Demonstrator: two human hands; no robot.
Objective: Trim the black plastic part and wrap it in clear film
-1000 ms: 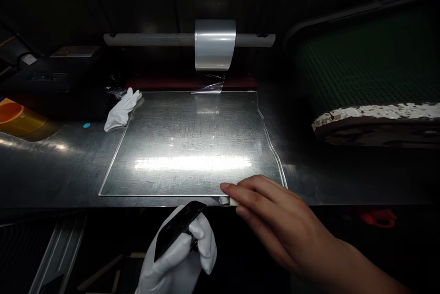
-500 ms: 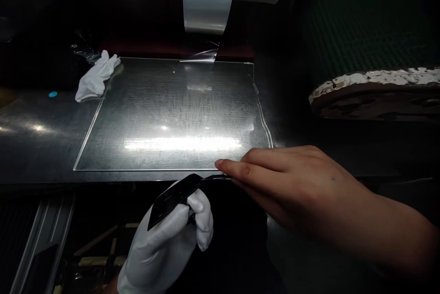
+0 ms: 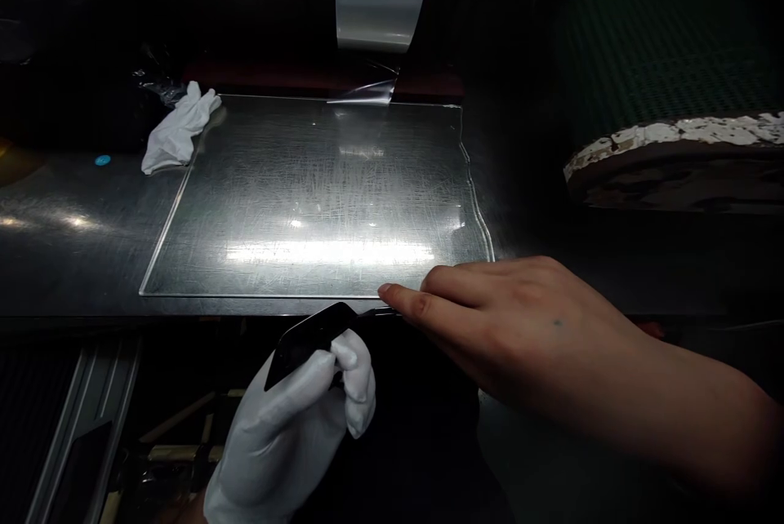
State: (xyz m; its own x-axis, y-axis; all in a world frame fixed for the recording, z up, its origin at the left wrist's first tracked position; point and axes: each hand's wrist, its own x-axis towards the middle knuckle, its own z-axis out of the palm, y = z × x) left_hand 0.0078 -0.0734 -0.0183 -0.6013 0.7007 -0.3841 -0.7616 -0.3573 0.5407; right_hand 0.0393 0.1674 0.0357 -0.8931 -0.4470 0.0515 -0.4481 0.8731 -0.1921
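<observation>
Two hands work close together: the left hand (image 3: 282, 434), in a white cloth glove, has its thumb and curled fingers closed on a glossy black flat panel (image 3: 306, 336), while the bare right hand (image 3: 514, 320) appears to pinch a thin dark slender tool (image 3: 385, 311), though its fingers hide most of the grip. The panel is tilted in the air just in front of the dark metal bench (image 3: 79, 263), near the front edge of a scratched clear rectangular plate (image 3: 275, 197). The tool's tip lies at the panel's right edge; whether it touches is too dark to tell.

To do this well, I would hold the panel steady by its rim with the gloved fingers off its shiny face, lay the tool low and flat against the edge, and use light strokes, since a slip could scratch the surface or reach the glove.

As for containers, below the bench on the left there is a clear box-like piece (image 3: 162, 475) with pale yellow strips about it; its contents cannot be made out. Crumpled clear plastic (image 3: 156, 85) lies beside a loose white cloth glove (image 3: 175, 132), and whether it holds anything is unclear
</observation>
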